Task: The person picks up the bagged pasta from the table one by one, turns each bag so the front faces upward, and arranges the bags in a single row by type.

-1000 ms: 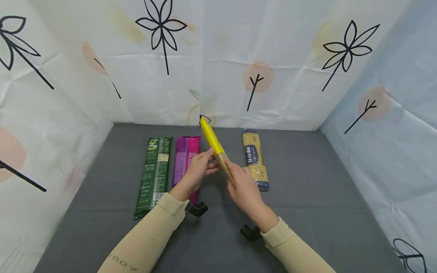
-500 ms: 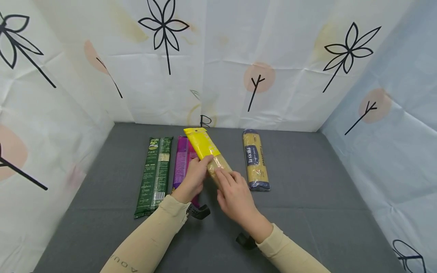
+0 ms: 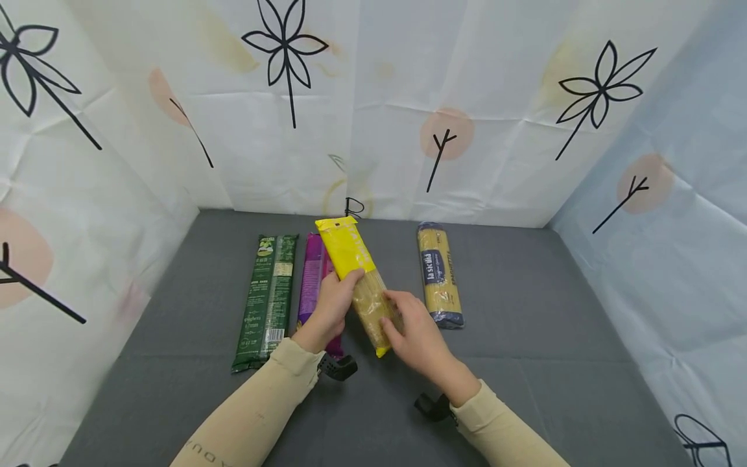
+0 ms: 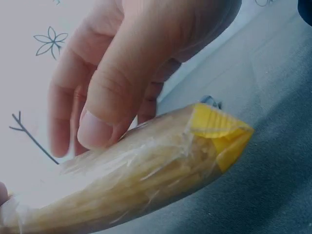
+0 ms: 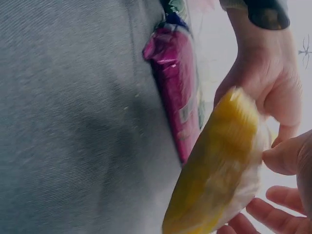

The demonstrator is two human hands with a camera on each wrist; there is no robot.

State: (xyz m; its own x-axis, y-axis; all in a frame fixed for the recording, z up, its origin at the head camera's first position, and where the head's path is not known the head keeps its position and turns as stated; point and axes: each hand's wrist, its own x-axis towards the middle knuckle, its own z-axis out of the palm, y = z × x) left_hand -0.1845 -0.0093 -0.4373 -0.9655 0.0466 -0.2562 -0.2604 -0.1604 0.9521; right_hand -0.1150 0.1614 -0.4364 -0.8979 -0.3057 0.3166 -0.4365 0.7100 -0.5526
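Clamped in left hand [image 3: 331,303], edge-pinched by right hand [image 3: 423,340] — the yellow pack [image 3: 369,295] newly shows its lower end [image 3: 381,349]

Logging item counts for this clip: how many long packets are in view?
4: green packet and purple packet on the left, yellow packet between left hand and right hand, gold-and-blue packet on the right. Arms may hide others.

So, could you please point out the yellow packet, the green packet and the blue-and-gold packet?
Yellow packet [image 3: 367,294]: head view, on its clear section.
Green packet [image 3: 265,301]: head view, on its printed middle.
Blue-and-gold packet [image 3: 435,271]: head view, on its dark blue label.
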